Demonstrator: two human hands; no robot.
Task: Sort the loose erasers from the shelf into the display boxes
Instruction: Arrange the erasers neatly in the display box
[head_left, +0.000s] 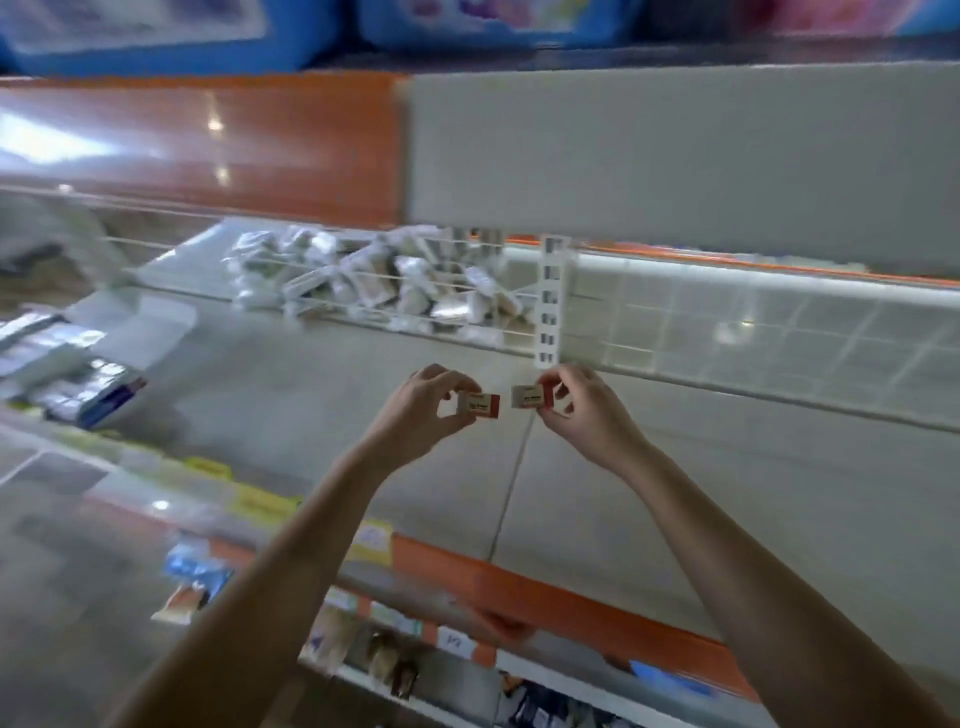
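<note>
Pinched between my left hand (415, 410)'s fingertips is one eraser (479, 405); my right hand (582, 410) pinches another eraser (531, 396). Both are small white blocks with red-edged printed sleeves, held just apart above the shelf (322, 395).

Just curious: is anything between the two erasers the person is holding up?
No. In the head view, only bare shelf shows behind the small gap between the left eraser and the right eraser.

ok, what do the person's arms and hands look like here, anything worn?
Both forearms are bare all the way to the bottom edge of the picture, with no sleeves in view. The left hand and right hand carry no gloves. No watch, bracelet or ring shows on either side, though motion blur could hide something small.
</note>
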